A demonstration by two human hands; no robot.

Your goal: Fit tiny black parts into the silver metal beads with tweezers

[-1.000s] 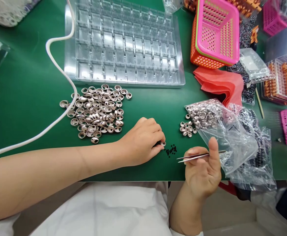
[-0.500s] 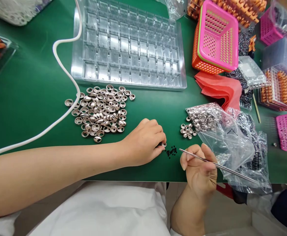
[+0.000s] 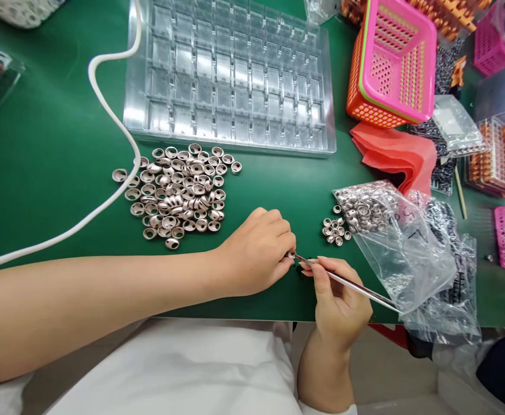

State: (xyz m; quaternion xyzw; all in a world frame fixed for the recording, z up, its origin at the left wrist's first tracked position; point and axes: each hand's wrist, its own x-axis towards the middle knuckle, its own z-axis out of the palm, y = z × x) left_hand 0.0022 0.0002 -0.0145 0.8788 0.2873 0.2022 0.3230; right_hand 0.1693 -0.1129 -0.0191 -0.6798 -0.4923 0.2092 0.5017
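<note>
Between its thumb and fingers my left hand [image 3: 259, 253] pinches a small silver metal ring [image 3: 291, 254], mostly covered by the fingertips. My right hand [image 3: 341, 302] is closed around slim metal tweezers [image 3: 360, 290], whose tip meets the ring. Right by the tweezer tip lie tiny black pieces [image 3: 298, 268], partly hidden under the right fingers. To the left, a heap of larger silver rings [image 3: 177, 196] spreads over the green table. A few smaller silver rings [image 3: 336, 231] lie beyond my right hand, beside a clear plastic bag [image 3: 403, 253] holding more of them.
A clear compartment tray [image 3: 230, 75] spans the back, with a white cable [image 3: 114, 115] at its left. Pink and orange baskets [image 3: 391, 104], a red cloth [image 3: 397, 153] and boxes of orange parts [image 3: 501, 153] crowd the right. The table's front edge [image 3: 244, 319] runs by my body.
My right hand has moved left and turned, bringing the tweezers from beside the black pieces to the ring in my left hand. The left hand has hardly moved; the view shifted slightly.
</note>
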